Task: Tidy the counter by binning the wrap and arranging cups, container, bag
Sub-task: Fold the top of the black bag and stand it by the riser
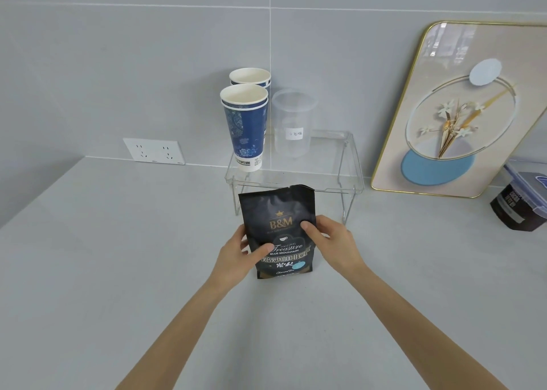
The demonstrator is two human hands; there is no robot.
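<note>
A black coffee bag (pixel 276 212) stands upright on the grey counter, just in front of a clear acrylic shelf (pixel 352 165). My left hand (pixel 236 258) grips its left edge with the thumb across the front. My right hand (pixel 331 243) holds its right side, thumb pressed on the front. On the shelf stand two stacks of blue patterned paper cups, one in front (pixel 245 129) and one behind it (pixel 250 77). A clear plastic container (pixel 293 123) with a small white label stands to their right.
A gold-framed picture (pixel 450 108) leans against the tiled wall at the right. A dark lidded box (pixel 521 203) sits at the far right edge. A white double socket (pixel 154 150) is on the wall at the left.
</note>
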